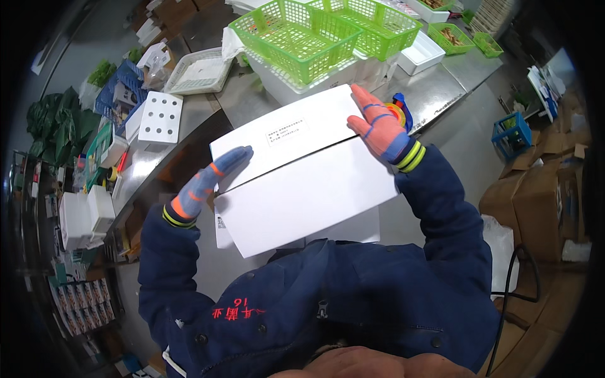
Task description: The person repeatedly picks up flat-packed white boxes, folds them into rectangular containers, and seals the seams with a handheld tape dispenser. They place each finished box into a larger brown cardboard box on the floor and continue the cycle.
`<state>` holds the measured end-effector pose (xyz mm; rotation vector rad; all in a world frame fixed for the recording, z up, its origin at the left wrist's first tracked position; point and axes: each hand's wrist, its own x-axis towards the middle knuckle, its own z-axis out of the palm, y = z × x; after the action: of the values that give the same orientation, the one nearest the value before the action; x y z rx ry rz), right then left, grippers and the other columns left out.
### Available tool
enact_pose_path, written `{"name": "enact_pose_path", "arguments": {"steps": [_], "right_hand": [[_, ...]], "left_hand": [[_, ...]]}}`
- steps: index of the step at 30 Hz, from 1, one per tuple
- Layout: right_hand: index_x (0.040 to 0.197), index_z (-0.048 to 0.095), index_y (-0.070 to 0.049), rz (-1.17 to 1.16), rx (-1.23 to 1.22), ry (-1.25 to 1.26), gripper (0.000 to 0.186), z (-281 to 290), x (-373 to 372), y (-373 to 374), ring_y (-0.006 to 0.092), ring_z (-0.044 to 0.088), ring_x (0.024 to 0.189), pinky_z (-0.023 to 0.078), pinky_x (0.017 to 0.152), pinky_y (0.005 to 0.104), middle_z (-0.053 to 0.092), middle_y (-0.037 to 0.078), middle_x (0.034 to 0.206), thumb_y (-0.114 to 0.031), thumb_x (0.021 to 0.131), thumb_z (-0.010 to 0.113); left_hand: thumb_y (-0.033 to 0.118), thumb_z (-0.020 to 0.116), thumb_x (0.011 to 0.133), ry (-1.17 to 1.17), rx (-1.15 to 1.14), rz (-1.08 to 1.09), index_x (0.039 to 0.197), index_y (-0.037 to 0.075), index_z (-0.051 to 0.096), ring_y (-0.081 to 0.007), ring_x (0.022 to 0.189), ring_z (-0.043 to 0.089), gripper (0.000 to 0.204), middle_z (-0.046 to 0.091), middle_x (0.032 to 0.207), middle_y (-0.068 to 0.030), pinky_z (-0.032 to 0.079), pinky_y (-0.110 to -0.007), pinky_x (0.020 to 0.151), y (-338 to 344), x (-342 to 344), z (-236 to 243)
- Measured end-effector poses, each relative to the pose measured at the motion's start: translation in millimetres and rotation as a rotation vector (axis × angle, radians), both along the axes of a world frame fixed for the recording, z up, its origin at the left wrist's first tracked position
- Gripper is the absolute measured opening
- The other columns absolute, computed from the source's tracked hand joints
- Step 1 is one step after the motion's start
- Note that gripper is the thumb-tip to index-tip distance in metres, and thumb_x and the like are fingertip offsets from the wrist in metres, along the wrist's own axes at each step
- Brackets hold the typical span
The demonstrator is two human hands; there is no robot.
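A white cardboard box (302, 201) with a printed label on its upper flap sits in front of my body, over another white board or box (368, 223). My left hand (211, 176), in a grey-blue and orange glove, holds the box at its left end, thumb on the top. My right hand (378, 126), in a pink-orange glove with blue stripes, holds the right end with fingers extended along the flap. Just beyond it lies a blue and yellow tape dispenser (401, 108), partly hidden.
Green plastic baskets (302, 44), a white tray (195, 70), a white tub (419, 53) and a white dotted block (161, 116) stand on the steel table (457, 79). Brown cartons (535, 211) are stacked at the right, near a blue crate (510, 135) and a black cable (510, 277).
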<state>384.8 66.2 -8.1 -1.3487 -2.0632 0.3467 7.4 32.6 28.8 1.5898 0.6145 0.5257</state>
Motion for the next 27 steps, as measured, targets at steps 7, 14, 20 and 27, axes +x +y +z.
{"name": "enact_pose_path", "arguments": {"steps": [7,14,20,27], "right_hand": [[0.137,0.020,0.003,0.030,-0.346,0.383,0.072,-34.2,-4.6,8.9,0.0339,0.033,0.126,0.027,0.103,0.0328,0.035,0.026,0.134,-0.033,0.085,0.053],[0.141,0.016,-0.003,0.372,-0.346,0.982,0.067,-45.7,7.2,1.3,0.0220,0.017,0.134,0.015,0.108,0.0318,0.019,0.013,0.145,-0.020,0.087,0.051],[0.133,0.030,0.000,-0.836,-0.157,-0.074,0.075,-196.3,190.1,66.9,0.0382,0.039,0.118,0.032,0.100,0.0392,0.040,0.023,0.130,-0.035,0.075,0.062],[0.138,0.025,-0.004,-0.851,-0.699,-0.119,0.083,-236.9,189.6,119.3,0.0315,0.054,0.107,0.041,0.092,0.0368,0.054,0.018,0.120,-0.046,0.075,0.060]], "left_hand": [[0.041,0.068,0.067,0.963,0.951,0.011,0.134,0.002,0.031,-0.0439,0.130,0.018,0.086,0.022,0.142,-0.0232,0.018,-0.052,0.104,-13.1,82.9,-1.9],[0.043,0.061,0.073,0.755,0.976,-0.026,0.134,0.000,0.029,-0.0433,0.131,0.017,0.081,0.019,0.143,-0.0239,0.011,-0.053,0.105,11.2,109.2,-17.6],[0.040,0.053,0.079,0.790,0.852,0.031,0.137,0.004,0.029,-0.0402,0.133,0.015,0.072,0.019,0.144,-0.0208,0.009,-0.052,0.105,12.5,117.4,-14.5],[0.015,0.059,0.071,0.890,0.814,0.245,0.135,0.005,0.033,-0.0365,0.133,0.018,0.070,0.023,0.144,-0.0175,0.009,-0.050,0.107,3.2,138.4,-24.0]]}}
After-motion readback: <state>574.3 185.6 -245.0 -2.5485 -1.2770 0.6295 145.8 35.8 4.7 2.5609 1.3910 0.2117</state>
